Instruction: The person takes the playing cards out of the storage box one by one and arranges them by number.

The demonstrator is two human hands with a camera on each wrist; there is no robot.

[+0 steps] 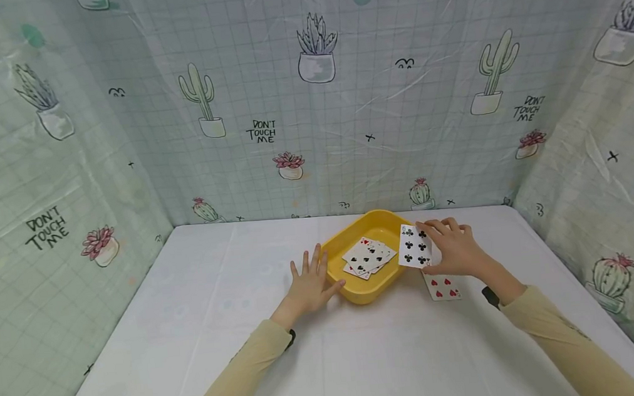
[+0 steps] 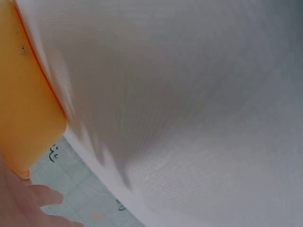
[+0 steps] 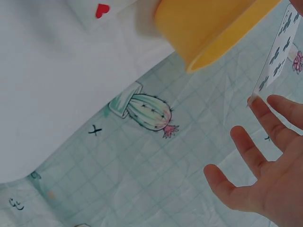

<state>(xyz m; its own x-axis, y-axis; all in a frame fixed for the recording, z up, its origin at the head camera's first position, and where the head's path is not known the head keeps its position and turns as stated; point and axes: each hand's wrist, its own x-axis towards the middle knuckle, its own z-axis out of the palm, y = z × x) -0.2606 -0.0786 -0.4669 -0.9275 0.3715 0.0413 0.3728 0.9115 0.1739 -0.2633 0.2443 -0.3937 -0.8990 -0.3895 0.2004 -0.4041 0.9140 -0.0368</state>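
Observation:
A yellow tray (image 1: 353,290) stands toward the back of the table, with several playing cards (image 1: 368,256) piled loosely inside. My left hand (image 1: 308,287) rests against the tray's left rim, fingers spread and straight. In the left wrist view, part of that hand (image 2: 23,203) shows below the tray's yellow wall (image 2: 28,94). By its edges my right hand (image 1: 453,250) pinches a six of clubs (image 1: 414,246), held up over the tray's right rim. A hearts card (image 1: 443,286) lies face up on the table under the right hand, its upper part hidden.
The white table (image 1: 377,362) ends at the back and sides against a hanging cloth (image 1: 343,114) printed with cacti. Both forearms reach in from the front, in beige sleeves (image 1: 242,374), with dark bands at the wrists.

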